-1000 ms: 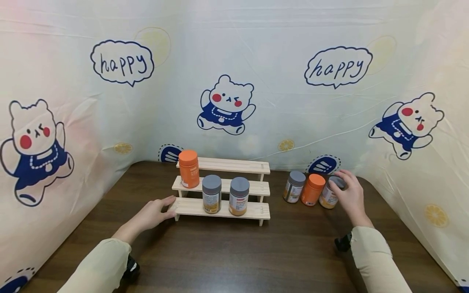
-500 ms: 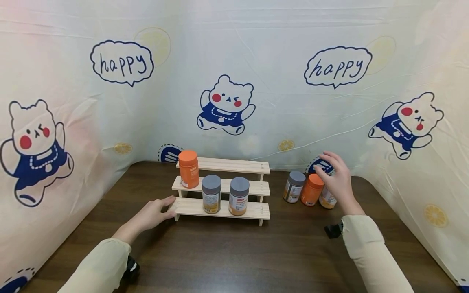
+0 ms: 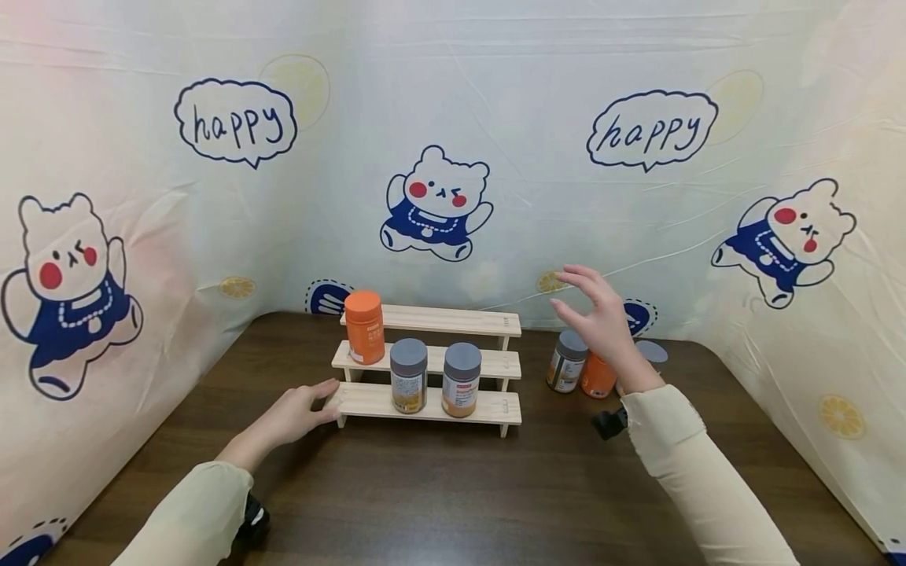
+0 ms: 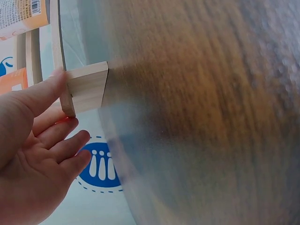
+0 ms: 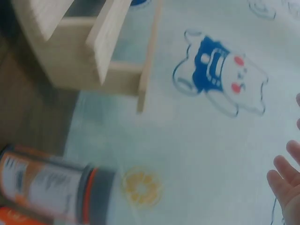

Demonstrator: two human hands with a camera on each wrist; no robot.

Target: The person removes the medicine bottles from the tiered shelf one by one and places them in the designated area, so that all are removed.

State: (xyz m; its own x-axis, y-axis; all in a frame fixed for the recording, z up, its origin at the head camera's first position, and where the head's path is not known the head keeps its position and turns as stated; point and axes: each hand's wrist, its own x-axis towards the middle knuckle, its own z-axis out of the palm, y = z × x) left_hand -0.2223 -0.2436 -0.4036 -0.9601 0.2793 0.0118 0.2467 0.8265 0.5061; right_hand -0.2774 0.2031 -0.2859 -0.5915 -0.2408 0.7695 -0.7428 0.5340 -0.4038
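My left hand (image 3: 300, 410) pinches the left end of the lowest board of a three-tier wooden display rack (image 3: 368, 399). In the left wrist view its thumb (image 4: 44, 93) lies on one face of the board, a finger on the other. My right hand (image 3: 598, 321) is raised over the jars at the right, fingers spread and holding nothing. Below it stand a grey-lidded jar (image 3: 565, 368), an orange jar (image 3: 597, 379), partly covered by the wrist, and another grey-lidded jar (image 3: 653, 351), mostly hidden by the arm.
An orange jar (image 3: 365, 330) stands on the rack's middle tier at the left. Two grey-lidded jars, one left (image 3: 409, 377) and one right (image 3: 462, 381), stand on the lowest tier. A printed cloth (image 3: 495, 94) hangs behind the brown table (image 3: 425, 487).
My right hand has let go of the rightmost grey-lidded jar, risen, and moved left over the other jars. My left hand and the rack stay still.
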